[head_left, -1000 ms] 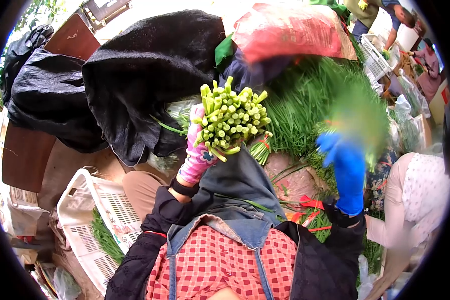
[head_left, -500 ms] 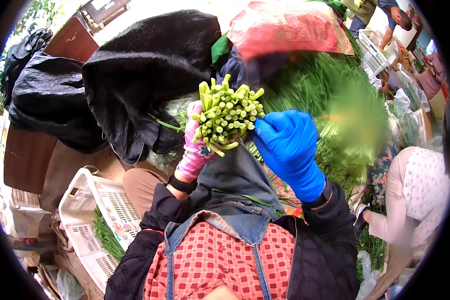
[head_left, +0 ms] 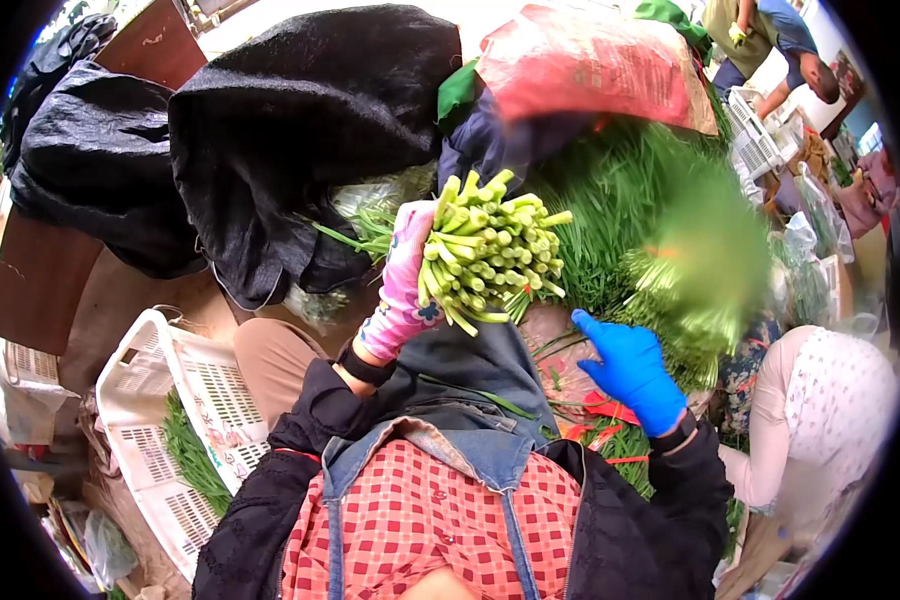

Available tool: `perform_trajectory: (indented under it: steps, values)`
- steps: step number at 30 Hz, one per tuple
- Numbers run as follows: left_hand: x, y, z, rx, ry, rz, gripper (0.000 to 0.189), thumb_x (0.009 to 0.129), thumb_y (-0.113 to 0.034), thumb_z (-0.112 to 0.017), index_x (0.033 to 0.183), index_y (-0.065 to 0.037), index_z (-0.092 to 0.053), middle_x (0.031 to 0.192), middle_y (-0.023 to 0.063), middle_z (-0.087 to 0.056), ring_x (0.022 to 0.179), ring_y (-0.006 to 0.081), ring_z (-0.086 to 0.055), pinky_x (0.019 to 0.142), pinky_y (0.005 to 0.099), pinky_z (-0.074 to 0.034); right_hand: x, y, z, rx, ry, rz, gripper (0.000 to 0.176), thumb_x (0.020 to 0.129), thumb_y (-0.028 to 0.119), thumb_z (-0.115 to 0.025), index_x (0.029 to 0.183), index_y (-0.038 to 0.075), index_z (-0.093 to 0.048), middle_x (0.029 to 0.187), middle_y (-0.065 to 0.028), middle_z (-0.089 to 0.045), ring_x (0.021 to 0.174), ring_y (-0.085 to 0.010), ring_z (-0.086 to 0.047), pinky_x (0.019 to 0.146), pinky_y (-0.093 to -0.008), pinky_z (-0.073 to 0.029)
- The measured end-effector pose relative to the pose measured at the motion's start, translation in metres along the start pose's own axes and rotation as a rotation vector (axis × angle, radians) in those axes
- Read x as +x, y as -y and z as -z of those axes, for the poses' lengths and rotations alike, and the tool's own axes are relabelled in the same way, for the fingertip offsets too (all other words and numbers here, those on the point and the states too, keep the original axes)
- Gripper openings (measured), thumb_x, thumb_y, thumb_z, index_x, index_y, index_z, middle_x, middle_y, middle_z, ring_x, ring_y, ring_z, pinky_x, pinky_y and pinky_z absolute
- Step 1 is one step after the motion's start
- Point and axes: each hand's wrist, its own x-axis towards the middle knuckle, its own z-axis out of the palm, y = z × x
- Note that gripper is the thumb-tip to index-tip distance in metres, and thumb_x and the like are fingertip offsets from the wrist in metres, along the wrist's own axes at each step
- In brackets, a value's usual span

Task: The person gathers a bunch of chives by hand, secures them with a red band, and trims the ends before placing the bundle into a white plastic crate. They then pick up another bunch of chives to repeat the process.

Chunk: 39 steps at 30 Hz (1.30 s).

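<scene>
My left hand, in a pink floral glove, is closed round a thick bunch of green stems. The pale cut ends face up towards me; the lower part of the bunch is hidden behind them. My right hand, in a blue glove, is apart from the bunch, down to its right. Its forefinger and thumb are stretched apart, the other fingers look curled, and nothing shows between them. Just below that hand lie red ties and loose green leaves.
A heap of long green leaves lies beyond my right hand, partly under a red sack. Black cloth covers things ahead. A white crate with greens stands left. One person bends at the right; another is further back.
My right hand has left the stem ends and moved down and right, its forefinger now stretched out. The bunch in my left hand has shifted slightly right and tilted.
</scene>
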Motion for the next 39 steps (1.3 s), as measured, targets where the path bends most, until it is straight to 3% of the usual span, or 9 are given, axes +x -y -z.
perform_trajectory:
  steps: [3,8,14,19,27,31,32,33,39]
  values:
    - [0.003,-0.013,0.0,0.266,0.067,-0.291,0.067,0.07,-0.018,-0.077,0.13,0.001,-0.053,0.115,0.0184,-0.055,0.108,0.0363,-0.054,0.096,0.0416,-0.044,0.009,0.015,0.051,0.523,-0.087,-0.182,0.041,0.079,0.022,-0.079,0.118,0.013,-0.071,0.079,-0.0077,-0.069,0.061,-0.0224,-0.063,0.058,-0.0312,-0.05]
    - [0.004,-0.027,-0.008,0.512,0.093,-0.46,0.07,0.067,-0.02,-0.081,0.128,0.0,-0.054,0.116,0.0182,-0.056,0.108,0.0372,-0.055,0.097,0.0428,-0.044,0.039,0.065,0.106,0.769,-0.533,0.199,0.041,0.078,0.01,-0.079,0.117,0.014,-0.071,0.079,-0.0028,-0.067,0.06,-0.0177,-0.06,0.057,-0.0287,-0.047]
    - [-0.004,-0.037,-0.017,0.576,0.037,-0.517,0.066,0.068,-0.022,-0.081,0.125,-0.002,-0.056,0.114,0.0172,-0.058,0.107,0.0374,-0.056,0.095,0.044,-0.044,0.075,0.084,0.09,-0.001,-0.763,0.3,0.019,0.083,0.019,-0.072,0.099,0.014,-0.064,0.074,0.0001,-0.052,0.064,-0.02,-0.055,0.055,-0.0363,-0.041]
    - [-0.007,-0.033,-0.02,0.475,-0.02,-0.393,0.07,0.069,-0.023,-0.081,0.129,-0.002,-0.053,0.116,0.0174,-0.059,0.107,0.037,-0.056,0.094,0.0445,-0.045,0.077,0.09,0.076,0.003,-0.852,0.29,0.009,0.086,0.015,-0.068,0.09,0.012,-0.06,0.07,-0.0028,-0.05,0.06,-0.0234,-0.053,0.052,-0.0384,-0.04]
    - [-0.009,-0.037,-0.016,0.609,0.003,-0.49,0.067,0.069,-0.022,-0.08,0.128,-0.002,-0.055,0.114,0.0156,-0.059,0.106,0.0354,-0.056,0.095,0.0424,-0.045,0.064,0.071,0.079,0.479,-0.851,0.07,0.009,0.088,0.013,-0.071,0.087,0.007,-0.064,0.079,-0.0095,-0.064,0.063,-0.0285,-0.063,0.054,-0.0377,-0.048]
    - [-0.007,-0.009,-0.014,0.086,-0.042,0.037,0.063,0.07,-0.016,-0.078,0.126,-0.001,-0.054,0.115,0.0172,-0.059,0.105,0.0363,-0.056,0.095,0.0433,-0.045,0.026,0.028,0.089,0.713,-0.402,-0.072,0.012,0.089,0.015,-0.071,0.086,0.005,-0.064,0.079,-0.0103,-0.065,0.062,-0.028,-0.063,0.051,-0.037,-0.047]
    - [-0.006,-0.021,-0.008,0.623,-0.01,-0.438,0.063,0.07,-0.015,-0.078,0.126,-0.001,-0.054,0.114,0.0177,-0.059,0.105,0.0365,-0.056,0.095,0.0434,-0.045,0.023,0.023,0.088,0.331,-0.195,-0.028,0.013,0.087,0.016,-0.072,0.086,0.006,-0.064,0.081,-0.0107,-0.066,0.062,-0.0284,-0.064,0.052,-0.0376,-0.047]
    - [-0.006,-0.018,-0.008,0.621,-0.013,-0.447,0.062,0.07,-0.015,-0.078,0.126,-0.001,-0.054,0.114,0.0178,-0.059,0.106,0.0367,-0.056,0.095,0.0435,-0.045,0.022,0.021,0.087,-0.049,0.013,0.013,0.014,0.086,0.017,-0.072,0.085,0.006,-0.064,0.082,-0.011,-0.067,0.063,-0.0288,-0.064,0.053,-0.0382,-0.048]
    - [-0.017,0.005,-0.007,0.129,-0.034,-0.078,0.066,0.069,-0.014,-0.081,0.128,-0.001,-0.053,0.113,0.0167,-0.057,0.106,0.0355,-0.056,0.093,0.0416,-0.048,0.033,0.031,0.097,0.296,-0.429,0.048,0.02,0.078,0.012,-0.076,0.097,0.009,-0.072,0.087,-0.0109,-0.068,0.072,-0.0267,-0.066,0.062,-0.0373,-0.051]
